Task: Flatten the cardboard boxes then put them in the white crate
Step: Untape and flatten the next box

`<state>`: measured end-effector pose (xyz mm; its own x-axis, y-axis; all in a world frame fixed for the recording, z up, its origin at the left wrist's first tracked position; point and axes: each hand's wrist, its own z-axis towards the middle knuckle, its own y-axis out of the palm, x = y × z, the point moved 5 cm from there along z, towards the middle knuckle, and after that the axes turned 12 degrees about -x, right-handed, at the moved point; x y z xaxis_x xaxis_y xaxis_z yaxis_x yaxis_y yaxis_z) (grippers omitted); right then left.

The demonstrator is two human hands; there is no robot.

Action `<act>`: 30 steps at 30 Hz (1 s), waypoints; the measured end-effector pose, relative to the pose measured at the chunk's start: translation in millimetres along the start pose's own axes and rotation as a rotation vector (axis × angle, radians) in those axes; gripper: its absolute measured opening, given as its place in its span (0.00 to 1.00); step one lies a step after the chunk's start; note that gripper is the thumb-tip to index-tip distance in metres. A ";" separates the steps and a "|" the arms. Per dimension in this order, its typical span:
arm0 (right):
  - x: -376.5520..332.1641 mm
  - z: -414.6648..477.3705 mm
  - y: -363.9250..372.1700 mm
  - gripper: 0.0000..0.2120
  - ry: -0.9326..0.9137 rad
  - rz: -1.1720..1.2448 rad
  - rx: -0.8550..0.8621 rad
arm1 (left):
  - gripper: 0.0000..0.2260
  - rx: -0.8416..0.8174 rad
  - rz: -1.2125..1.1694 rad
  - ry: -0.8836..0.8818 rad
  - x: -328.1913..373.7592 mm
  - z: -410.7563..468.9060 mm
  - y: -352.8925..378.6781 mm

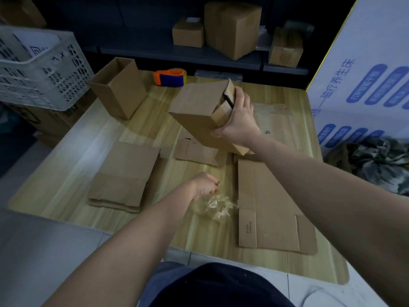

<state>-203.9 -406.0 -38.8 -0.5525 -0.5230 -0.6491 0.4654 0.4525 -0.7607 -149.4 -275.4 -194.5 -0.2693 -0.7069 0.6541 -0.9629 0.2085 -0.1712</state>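
Head view of a wooden table (66,151) with cartons in several states. The right hand (238,120) grips a still-formed cardboard box (199,116) and holds it raised and tilted above the middle of the table. The fingers wrap over the far top of its flapped end and the thumb presses the near lower edge. The flapped end faces right, into the palm, and the opposite end points left, so the axis between the two ends runs roughly right to left across the view. One ridge edge is turned toward the viewer. Which dimension is the longest cannot be judged through the wide-angle lens. The box's lowest corner hangs over a small flattened piece (197,151) lying on the table.

The left hand (204,186) is low over the near centre, fingers curled and closed on a wad of crumpled clear film (215,207) that lies on the table just beneath it.

A flattened stack (124,178) lies at near left. A long flattened box (270,207) lies at near right, its long axis running away from the viewer. An open-topped box (119,87) stands upright at far left, beside an orange-and-blue tape dispenser (170,77). The white crate (44,69) sits off the table's far left corner. Closed cartons (232,27) rest on the dark shelf behind.
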 end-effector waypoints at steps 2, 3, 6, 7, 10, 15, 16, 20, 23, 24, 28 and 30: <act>-1.1 0.9 -0.8 0.60 -0.003 0.002 0.001 | 0.17 0.060 -0.079 -0.004 0.5 -0.4 -7.9; -1.4 1.5 -1.4 0.59 -0.004 0.000 -0.001 | 0.16 0.083 -0.110 -0.006 0.7 -0.3 -11.8; -1.4 3.6 -2.5 0.59 -0.007 -0.002 -0.010 | 0.20 0.170 -0.130 -0.008 -2.1 -0.1 -25.7; -1.4 4.4 -2.4 0.60 -0.007 -0.002 -0.014 | 0.22 0.207 -0.135 -0.004 -2.3 -1.8 -31.0; -3.6 7.6 0.5 0.60 -0.020 -0.006 -0.039 | 0.15 0.409 -0.165 0.046 3.9 -11.4 -55.4; -15.9 15.7 11.2 0.61 -0.092 -0.102 -0.118 | 0.11 0.892 -0.832 0.271 14.7 -53.8 -116.6; -20.5 17.5 13.8 0.61 -0.115 -0.140 -0.136 | 0.17 0.929 -0.883 0.286 16.0 -61.6 -128.1; -45.2 24.8 32.9 0.61 -0.219 -0.304 -0.220 | 0.36 0.847 -0.901 0.209 24.2 -90.2 -152.4; -69.5 31.9 57.1 0.61 -0.295 -0.421 -0.313 | 0.39 0.772 -0.755 0.156 25.0 -106.9 -165.9; -77.3 33.9 65.9 0.60 -0.313 -0.457 -0.340 | 0.37 0.723 -0.749 0.173 23.8 -110.3 -169.0; -100.4 42.2 95.7 0.60 -0.339 -0.503 -0.416 | 0.34 0.635 -0.723 0.212 7.0 -123.5 -184.0; -111.4 48.6 109.2 0.60 -0.356 -0.495 -0.445 | 0.31 0.693 -0.706 0.229 -6.0 -131.0 -196.7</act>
<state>-58.0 -333.5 -49.8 -0.3328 -0.9085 -0.2526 -0.1436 0.3136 -0.9386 43.6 -223.6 -68.3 0.3039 -0.3550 0.8841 -0.7175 -0.6958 -0.0327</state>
